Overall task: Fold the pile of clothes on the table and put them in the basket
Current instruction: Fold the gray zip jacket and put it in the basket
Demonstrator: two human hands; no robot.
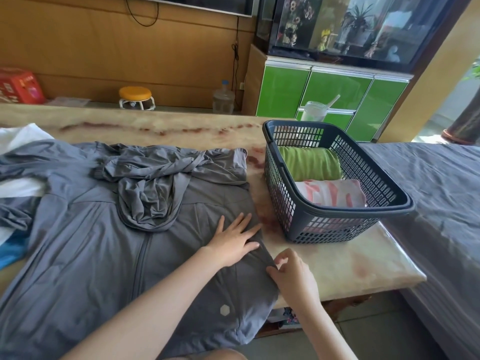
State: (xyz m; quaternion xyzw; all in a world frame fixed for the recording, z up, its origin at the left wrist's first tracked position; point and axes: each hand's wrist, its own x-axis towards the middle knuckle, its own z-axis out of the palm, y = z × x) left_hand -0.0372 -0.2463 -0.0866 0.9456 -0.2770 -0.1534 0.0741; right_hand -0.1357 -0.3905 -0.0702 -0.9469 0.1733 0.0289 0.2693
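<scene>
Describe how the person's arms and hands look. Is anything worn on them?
Nothing is worn that the view shows. The left arm and right arm are bare up to the frame edge, with no sleeves, watch or bracelet. The left hand and right hand have no gloves and no visible rings. The nails are too small to judge.

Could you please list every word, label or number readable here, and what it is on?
Nothing reads clearly.
On the red box: white print, too blurred to read.
On the folded white garment in the basket: big pink letters, broken by folds, unreadable.
On the grey jacket: a pale hexagon mark, no words.
</scene>
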